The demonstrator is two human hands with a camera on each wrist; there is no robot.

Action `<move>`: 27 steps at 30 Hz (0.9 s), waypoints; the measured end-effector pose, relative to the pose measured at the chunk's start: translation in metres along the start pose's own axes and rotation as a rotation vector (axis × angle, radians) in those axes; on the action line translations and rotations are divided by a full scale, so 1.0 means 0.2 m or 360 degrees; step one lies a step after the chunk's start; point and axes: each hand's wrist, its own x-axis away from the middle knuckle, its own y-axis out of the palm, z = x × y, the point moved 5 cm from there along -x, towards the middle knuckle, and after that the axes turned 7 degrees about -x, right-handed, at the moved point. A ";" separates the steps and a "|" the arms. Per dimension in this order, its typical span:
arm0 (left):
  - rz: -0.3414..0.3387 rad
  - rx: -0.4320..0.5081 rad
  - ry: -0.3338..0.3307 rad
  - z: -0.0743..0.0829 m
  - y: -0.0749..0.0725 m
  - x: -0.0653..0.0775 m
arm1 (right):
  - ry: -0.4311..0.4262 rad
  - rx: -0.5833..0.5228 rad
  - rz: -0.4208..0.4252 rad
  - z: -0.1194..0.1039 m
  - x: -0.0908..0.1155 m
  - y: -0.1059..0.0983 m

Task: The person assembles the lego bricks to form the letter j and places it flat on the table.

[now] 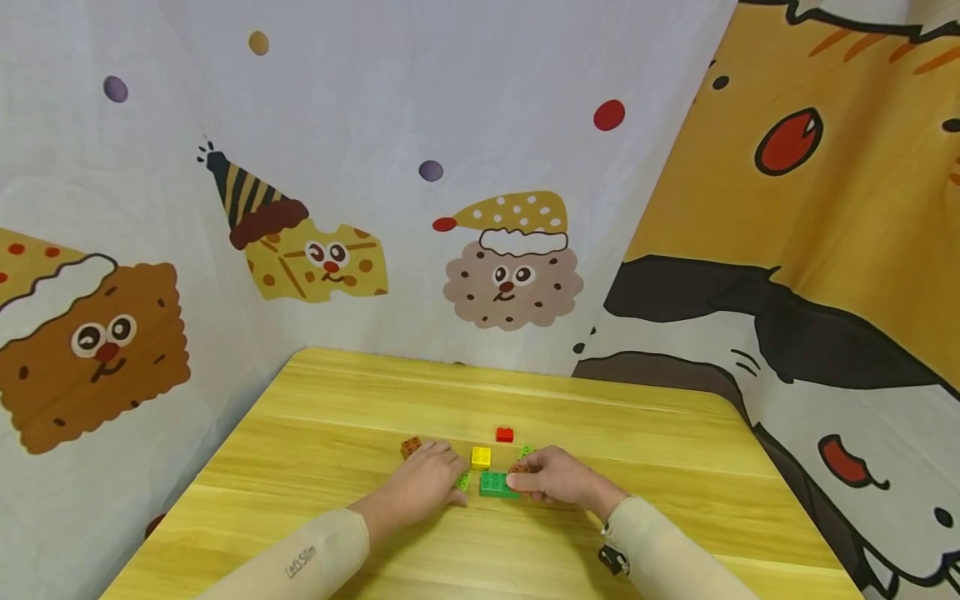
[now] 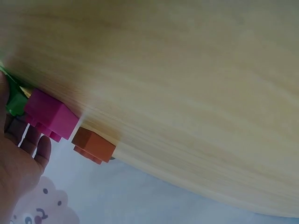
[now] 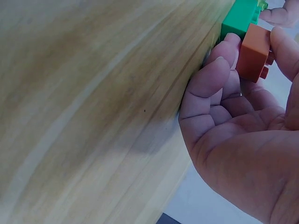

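Observation:
My right hand (image 1: 558, 477) pinches an orange-brown toy building brick (image 3: 253, 51) between thumb and fingers, beside the right end of a long green brick (image 1: 493, 484). In the right wrist view the studs of the orange-brown brick face the thumb side. My left hand (image 1: 420, 475) holds a light green brick (image 1: 462, 482) between thumb and fingers, just left of the long green one. A magenta brick (image 2: 51, 114) lies by the left fingers in the left wrist view; the hand hides it in the head view. Another orange-brown brick (image 1: 410, 447) lies beyond the left hand.
A yellow brick (image 1: 481, 457) and a red brick (image 1: 505, 435) stand on the wooden table (image 1: 600, 417) beyond the long green one. Another light green brick (image 1: 527, 451) shows behind the right hand. A printed cloth (image 1: 375, 125) hangs behind the table.

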 end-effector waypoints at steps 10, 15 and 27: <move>-0.0020 0.0035 -0.0051 0.00 0.00 0.00 | -0.0001 0.0013 0.0010 0.00 0.00 0.00; -0.0010 0.0071 -0.0058 -0.01 0.00 0.00 | -0.0003 0.0029 0.0014 -0.01 0.00 0.00; 0.0106 -0.0065 -0.0032 -0.01 -0.02 -0.01 | -0.0003 0.0032 0.0004 -0.01 0.01 0.00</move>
